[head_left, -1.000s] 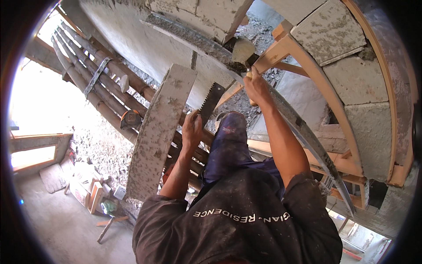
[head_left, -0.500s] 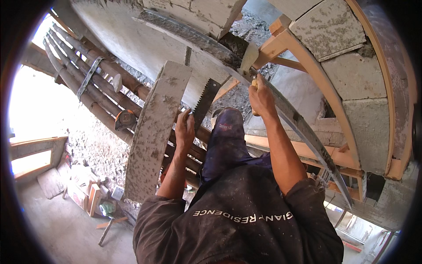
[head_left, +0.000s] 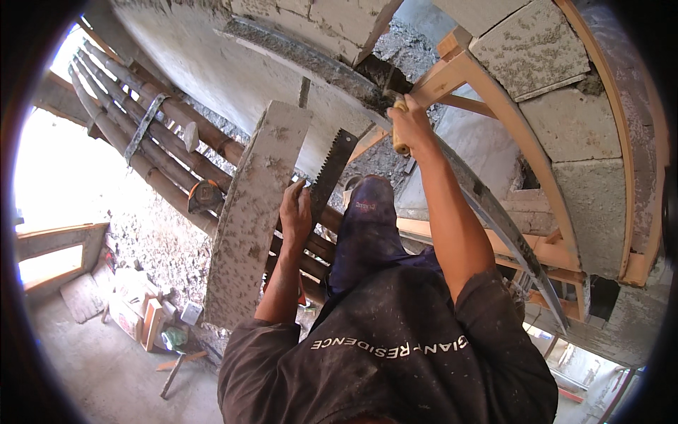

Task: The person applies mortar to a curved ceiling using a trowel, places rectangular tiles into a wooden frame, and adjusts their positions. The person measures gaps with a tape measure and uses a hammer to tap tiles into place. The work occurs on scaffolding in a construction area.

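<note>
My right hand [head_left: 413, 127] is closed round the wooden handle [head_left: 400, 141] of a trowel, at the upper end of a curved grey strip [head_left: 466, 177]. The trowel's blade hardly shows among the dark mortar there. Lower left, my left hand [head_left: 295, 210] has its fingers bent and pressed together, between a long pale concrete block [head_left: 256, 198] and a toothed handsaw blade [head_left: 333, 162]. Whether it grips the block or the saw I cannot tell. The block stands tilted along my left forearm. Its saw neighbour's handle is hidden.
Bamboo poles [head_left: 166, 116] run along the left, with a tape measure [head_left: 205, 196] on them. A curved wooden frame [head_left: 522, 141] edges laid blocks [head_left: 572, 124] at right. My knee [head_left: 367, 205] is between my arms. Boards and debris [head_left: 145, 311] lie on the floor lower left.
My right hand has shifted slightly up and left, turning the trowel so its pale blade face no longer shows. My left hand, the block and the saw keep nearly the same places.
</note>
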`<move>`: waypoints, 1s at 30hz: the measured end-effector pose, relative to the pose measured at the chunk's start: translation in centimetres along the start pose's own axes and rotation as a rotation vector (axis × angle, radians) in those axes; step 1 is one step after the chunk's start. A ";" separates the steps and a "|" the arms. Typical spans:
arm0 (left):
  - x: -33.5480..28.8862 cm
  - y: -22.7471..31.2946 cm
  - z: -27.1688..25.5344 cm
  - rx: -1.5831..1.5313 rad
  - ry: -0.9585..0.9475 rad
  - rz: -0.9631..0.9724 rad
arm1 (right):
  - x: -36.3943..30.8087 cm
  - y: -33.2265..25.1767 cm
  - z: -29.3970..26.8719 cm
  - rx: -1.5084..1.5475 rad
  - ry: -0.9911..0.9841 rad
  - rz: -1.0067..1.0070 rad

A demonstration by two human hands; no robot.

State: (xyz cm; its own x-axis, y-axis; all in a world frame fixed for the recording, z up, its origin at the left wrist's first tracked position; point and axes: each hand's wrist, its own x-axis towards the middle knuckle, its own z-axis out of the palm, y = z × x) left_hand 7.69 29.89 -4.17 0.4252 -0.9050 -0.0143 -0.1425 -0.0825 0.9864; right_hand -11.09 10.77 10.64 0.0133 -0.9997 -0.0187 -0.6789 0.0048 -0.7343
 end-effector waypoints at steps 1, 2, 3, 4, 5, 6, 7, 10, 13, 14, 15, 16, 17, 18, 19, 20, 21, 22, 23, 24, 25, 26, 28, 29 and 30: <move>0.0 -0.1 -0.1 0.007 0.002 0.007 | 0.7 -0.5 0.6 -0.022 -0.002 0.077; 0.1 -0.2 -0.2 0.014 0.002 0.014 | 1.2 -0.8 0.9 -0.009 -0.032 0.069; 0.1 -0.1 -0.2 0.020 0.001 0.019 | 1.3 -1.5 1.0 0.001 -0.063 0.063; 0.1 0.0 -0.2 0.015 -0.001 0.018 | 1.5 -2.0 1.2 0.011 -0.093 0.058; 0.1 0.1 -0.3 0.010 -0.004 0.017 | 1.9 -1.4 1.7 0.059 -0.066 0.083; 0.2 0.3 -0.4 0.006 -0.002 0.017 | 1.9 -1.2 1.9 0.081 -0.021 0.095; 0.2 0.3 -0.4 -0.005 0.002 0.022 | 1.9 -1.0 2.0 0.104 0.023 0.108; 0.3 0.5 -0.5 -0.021 0.009 0.029 | 2.5 -0.4 1.8 0.110 -0.008 0.132; 0.2 0.9 -0.6 -0.013 0.009 0.001 | 2.5 -0.2 1.7 0.218 -0.058 0.166; 0.1 0.8 -0.6 -0.015 0.005 -0.025 | 2.4 -0.3 1.7 0.277 -0.064 0.181; 0.1 0.8 -0.5 -0.015 -0.002 -0.050 | 2.6 0.0 1.7 0.285 -0.043 0.161; 0.1 1.0 -0.4 -0.015 -0.006 -0.054 | 2.7 0.3 1.7 0.293 -0.022 0.141; 0.0 1.2 -0.2 -0.016 -0.011 -0.057 | 2.8 0.6 1.7 0.301 0.001 0.122; 0.1 1.5 -0.1 -0.016 -0.013 -0.057 | 3.0 0.6 1.7 0.299 -0.047 0.140; 0.1 1.5 0.0 0.006 -0.020 -0.043 | 3.1 0.7 1.6 0.295 -0.092 0.159; 0.1 1.5 0.2 0.026 -0.030 -0.027 | 2.8 1.1 1.2 0.298 -0.084 0.155; 0.1 1.5 0.3 0.048 -0.035 -0.011 | 2.5 0.9 1.0 0.304 -0.081 0.149; 0.1 1.3 0.5 0.051 -0.034 0.005 | 2.2 0.7 0.6 0.309 -0.074 0.143; 0.1 1.0 0.8 0.052 -0.039 0.022 | 1.3 0.9 -0.2 0.270 -0.043 0.094; 0.1 0.9 0.7 0.059 -0.032 0.039 | 0.1 0.5 -0.7 0.236 -0.022 0.039; 0.0 0.9 0.8 0.049 -0.033 0.006 | -2.0 -0.3 -2.1 0.274 -0.085 0.025; -0.1 0.9 0.8 0.040 -0.039 -0.022 | -4.1 -1.2 -3.5 0.313 -0.146 0.014; 0.0 1.7 1.6 -0.005 -0.070 -0.055 | -7.7 0.3 -7.2 0.259 -0.238 -0.064; 0.0 2.1 2.0 -0.034 -0.091 -0.064 | -10.4 0.3 -9.6 0.255 -0.317 -0.003; 0.0 2.7 2.5 -0.065 -0.116 -0.070 | -13.1 1.4 -11.4 0.199 -0.209 -0.071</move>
State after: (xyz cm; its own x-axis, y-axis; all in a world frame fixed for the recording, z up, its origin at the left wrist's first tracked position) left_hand 5.02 28.59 -1.89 0.3252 -0.9405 -0.0987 -0.0562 -0.1234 0.9908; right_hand -20.55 23.64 17.62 0.2204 -0.9716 -0.0865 -0.5141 -0.0403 -0.8568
